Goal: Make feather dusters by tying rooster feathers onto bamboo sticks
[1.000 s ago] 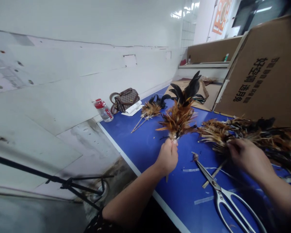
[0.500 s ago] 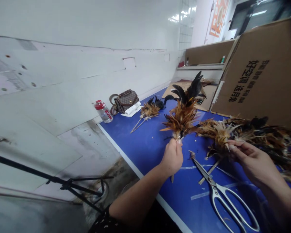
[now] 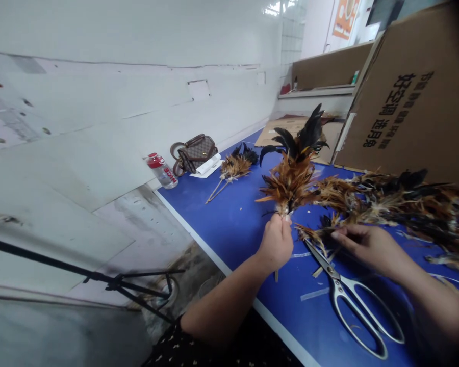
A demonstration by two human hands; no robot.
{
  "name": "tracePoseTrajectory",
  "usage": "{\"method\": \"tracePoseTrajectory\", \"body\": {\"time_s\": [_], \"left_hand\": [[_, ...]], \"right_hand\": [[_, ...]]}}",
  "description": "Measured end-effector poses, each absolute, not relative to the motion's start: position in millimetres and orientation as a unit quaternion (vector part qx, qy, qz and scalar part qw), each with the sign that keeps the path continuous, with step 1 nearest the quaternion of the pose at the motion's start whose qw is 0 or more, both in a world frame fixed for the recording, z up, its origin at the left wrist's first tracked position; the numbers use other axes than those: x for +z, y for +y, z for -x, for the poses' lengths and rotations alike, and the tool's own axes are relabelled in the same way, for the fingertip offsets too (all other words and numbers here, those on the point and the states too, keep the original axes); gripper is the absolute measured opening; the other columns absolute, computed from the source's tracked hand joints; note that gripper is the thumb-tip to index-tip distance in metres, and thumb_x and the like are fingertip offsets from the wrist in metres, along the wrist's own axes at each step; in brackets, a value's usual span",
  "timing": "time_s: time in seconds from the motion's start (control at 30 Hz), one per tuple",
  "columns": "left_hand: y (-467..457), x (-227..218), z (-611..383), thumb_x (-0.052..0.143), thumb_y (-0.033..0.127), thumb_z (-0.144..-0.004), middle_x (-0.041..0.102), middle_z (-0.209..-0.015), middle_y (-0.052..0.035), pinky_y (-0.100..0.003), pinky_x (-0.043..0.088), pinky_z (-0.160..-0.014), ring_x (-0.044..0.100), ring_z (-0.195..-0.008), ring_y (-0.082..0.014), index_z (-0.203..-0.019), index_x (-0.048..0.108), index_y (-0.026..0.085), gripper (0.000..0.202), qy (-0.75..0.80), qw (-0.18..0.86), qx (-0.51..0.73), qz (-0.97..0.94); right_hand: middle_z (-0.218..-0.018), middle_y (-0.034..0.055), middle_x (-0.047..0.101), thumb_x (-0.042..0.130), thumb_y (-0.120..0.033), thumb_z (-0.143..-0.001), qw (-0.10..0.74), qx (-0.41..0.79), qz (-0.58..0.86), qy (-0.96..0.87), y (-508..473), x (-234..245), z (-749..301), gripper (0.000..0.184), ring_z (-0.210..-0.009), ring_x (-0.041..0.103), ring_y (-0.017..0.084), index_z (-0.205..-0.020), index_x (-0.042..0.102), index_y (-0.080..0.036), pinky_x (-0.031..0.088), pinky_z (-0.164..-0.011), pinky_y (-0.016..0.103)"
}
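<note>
My left hand (image 3: 277, 239) is closed round the base of an upright feather duster (image 3: 290, 181), brown feathers with black ones at the top. Its thin stick pokes out below my fist. My right hand (image 3: 371, 247) pinches a small bunch of brown feathers (image 3: 315, 235) whose tips point left toward the duster's base. Just under that bunch lie metal scissors (image 3: 338, 290), blades partly beneath the feathers. A pile of loose brown and black feathers (image 3: 390, 204) spreads behind my right hand.
A smaller feather bundle on thin sticks (image 3: 235, 165) lies farther back on the blue table (image 3: 199, 209). Beside it are a handbag (image 3: 197, 153) with white paper (image 3: 208, 165) and a red-capped bottle (image 3: 162, 171). A large cardboard box (image 3: 405, 107) stands at right; a black stand (image 3: 115, 283) is left.
My right hand has moved left from the pile, bringing a small bunch of feathers over the scissors' tips. My left hand still holds the feather duster in nearly the same place.
</note>
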State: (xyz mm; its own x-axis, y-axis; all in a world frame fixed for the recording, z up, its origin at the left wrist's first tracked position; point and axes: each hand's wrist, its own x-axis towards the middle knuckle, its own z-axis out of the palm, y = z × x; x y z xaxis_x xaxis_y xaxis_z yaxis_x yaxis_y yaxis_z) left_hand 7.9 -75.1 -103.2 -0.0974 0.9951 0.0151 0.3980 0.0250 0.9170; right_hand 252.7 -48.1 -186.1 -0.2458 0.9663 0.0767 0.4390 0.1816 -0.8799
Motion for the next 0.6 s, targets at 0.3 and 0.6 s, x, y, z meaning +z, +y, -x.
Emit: {"method": "tracePoseTrajectory", "body": {"time_s": [0.3, 0.6], "left_hand": [[-89, -81, -25, 0.055, 0.033, -0.102, 0.058, -0.077, -0.0064, -0.033, 0.041, -0.075, 0.054, -0.073, -0.022, -0.085, 0.048, 0.024, 0.021, 0.627, 0.214, 0.342, -0.666], [-95, -81, -30, 0.04, 0.035, -0.107, 0.065, -0.091, -0.013, -0.04, 0.045, -0.082, 0.061, -0.084, -0.0271, -0.096, 0.05, 0.022, 0.02, 0.618, 0.195, 0.28, -0.708]], "right_hand": [[-0.074, 0.0062, 0.075, 0.056, -0.053, -0.085, 0.283, 0.354, 0.521, -0.723, -48, -195, -215, 0.038, -0.066, 0.07, 0.023, -0.083, 0.078, -0.022, 0.046, -0.061, 0.031], [-0.067, 0.0064, 0.066, 0.073, -0.07, -0.085, 0.489, 0.48, 0.432, -0.586, -74, -136, -253, 0.056, -0.059, 0.059, 0.017, -0.098, 0.073, -0.016, 0.045, -0.057, 0.025]]}}
